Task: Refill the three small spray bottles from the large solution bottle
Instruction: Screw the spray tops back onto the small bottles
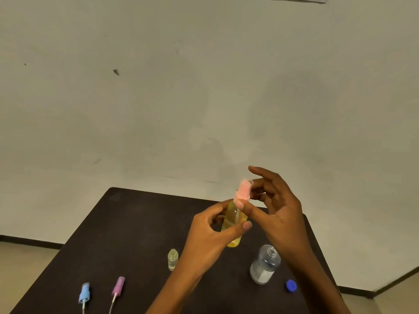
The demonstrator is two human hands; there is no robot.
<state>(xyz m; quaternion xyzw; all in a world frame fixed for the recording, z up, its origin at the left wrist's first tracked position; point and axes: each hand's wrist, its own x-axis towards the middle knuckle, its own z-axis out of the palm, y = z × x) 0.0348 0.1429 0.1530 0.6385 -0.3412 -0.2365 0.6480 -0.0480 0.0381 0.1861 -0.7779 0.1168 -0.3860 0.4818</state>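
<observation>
Spray bottle, near upright over the bench, sits gripped in the left hand; the right hand pinches the pink cap on top.

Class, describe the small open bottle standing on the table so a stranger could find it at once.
Start at the dark table. Near its middle, left of the large clear bottle, stands the small bottle. Unlike the yellow bottle held above, it is tiny, has no spray top, and nobody holds it.
</observation>
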